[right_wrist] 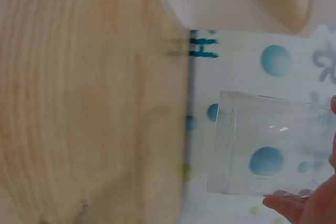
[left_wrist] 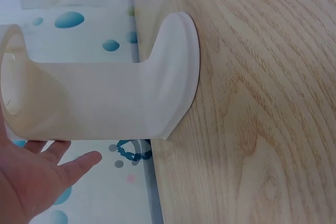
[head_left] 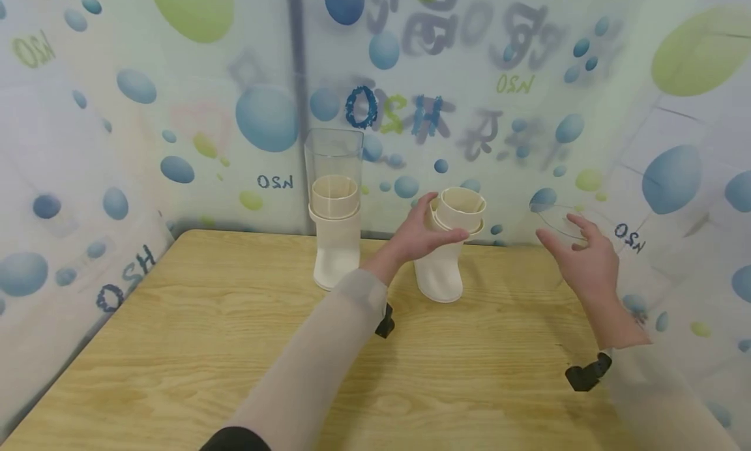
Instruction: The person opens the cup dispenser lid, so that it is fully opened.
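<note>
My left hand (head_left: 418, 234) grips the collar of a white, boot-shaped plastic stand (head_left: 440, 275) with a round opening on top. The stand is upright on the wooden table, and in the left wrist view its flared foot meets the tabletop. To the right, my right hand (head_left: 591, 263) holds a clear plastic container (right_wrist: 273, 145) above the table. In the head view only its faint rim shows between thumb and fingers. A second white stand (head_left: 336, 249) is left of the first, with a clear container (head_left: 336, 145) upright on its top.
The wooden table (head_left: 223, 347) runs back to a printed curtain (head_left: 270, 203) with blue and green spots and lettering. Curtain walls also rise on the left and right. A dark camera mount (head_left: 589, 373) sits at the right wrist.
</note>
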Action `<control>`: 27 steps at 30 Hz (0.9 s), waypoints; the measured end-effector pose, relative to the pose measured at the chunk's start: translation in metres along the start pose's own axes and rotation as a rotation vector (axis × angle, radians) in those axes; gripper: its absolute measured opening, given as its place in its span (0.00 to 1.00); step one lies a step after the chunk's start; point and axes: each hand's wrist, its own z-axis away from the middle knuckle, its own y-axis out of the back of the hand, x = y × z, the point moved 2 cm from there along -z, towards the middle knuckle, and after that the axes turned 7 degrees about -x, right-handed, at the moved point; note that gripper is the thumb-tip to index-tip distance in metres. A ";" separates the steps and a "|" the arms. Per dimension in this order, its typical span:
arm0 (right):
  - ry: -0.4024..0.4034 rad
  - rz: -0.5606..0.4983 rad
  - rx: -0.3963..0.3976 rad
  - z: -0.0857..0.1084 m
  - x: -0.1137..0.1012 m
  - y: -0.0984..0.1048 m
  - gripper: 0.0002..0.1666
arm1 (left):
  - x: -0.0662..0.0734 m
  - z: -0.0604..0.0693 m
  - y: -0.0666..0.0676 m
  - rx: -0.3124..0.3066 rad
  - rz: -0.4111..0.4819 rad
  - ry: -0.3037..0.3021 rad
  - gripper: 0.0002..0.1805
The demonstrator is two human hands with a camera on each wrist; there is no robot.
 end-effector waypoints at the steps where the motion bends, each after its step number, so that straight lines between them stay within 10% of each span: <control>1: 0.003 0.005 -0.008 0.000 0.006 -0.004 0.55 | 0.000 0.000 0.000 -0.002 0.007 -0.002 0.64; 27: -0.073 0.008 -0.027 -0.015 0.046 -0.056 0.58 | -0.006 -0.009 0.004 -0.035 0.004 0.014 0.64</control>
